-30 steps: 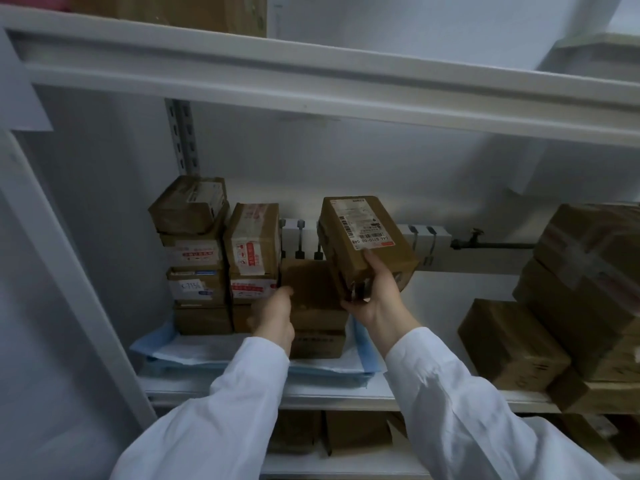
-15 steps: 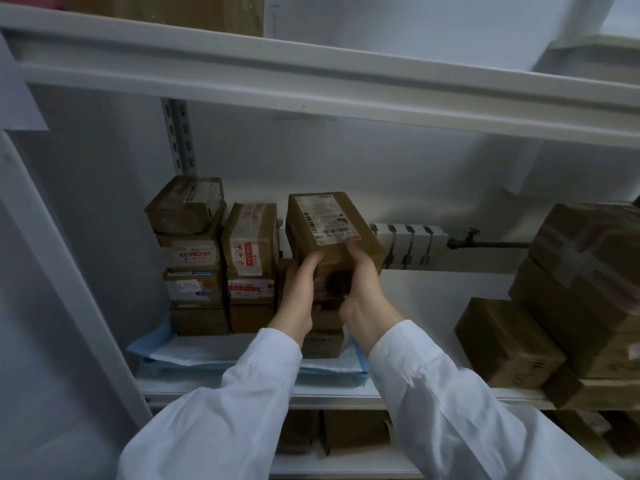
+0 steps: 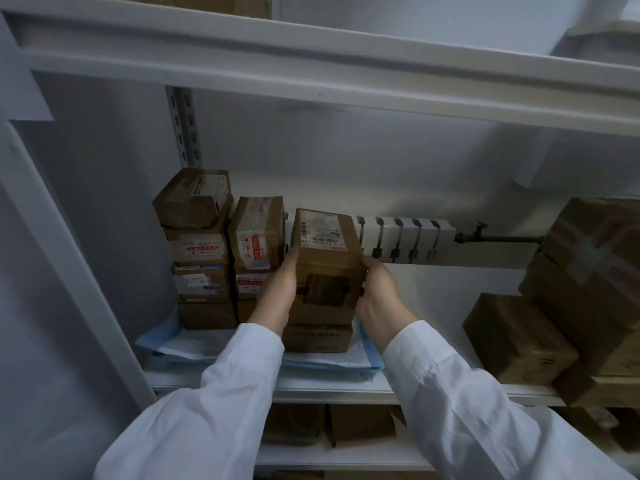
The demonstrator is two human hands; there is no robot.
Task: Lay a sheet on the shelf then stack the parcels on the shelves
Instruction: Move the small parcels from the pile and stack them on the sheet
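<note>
My left hand (image 3: 277,292) presses flat on the parcel (image 3: 325,265), my right hand (image 3: 381,296) grips its other side; it tops a stack (image 3: 317,337) on the sheet (image 3: 194,344) lining the shelf (image 3: 346,389).

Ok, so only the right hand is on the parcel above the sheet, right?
No, both are: the head view shows the left hand pressing the left side of the parcel and the right hand gripping its right, above the sheet.
</note>
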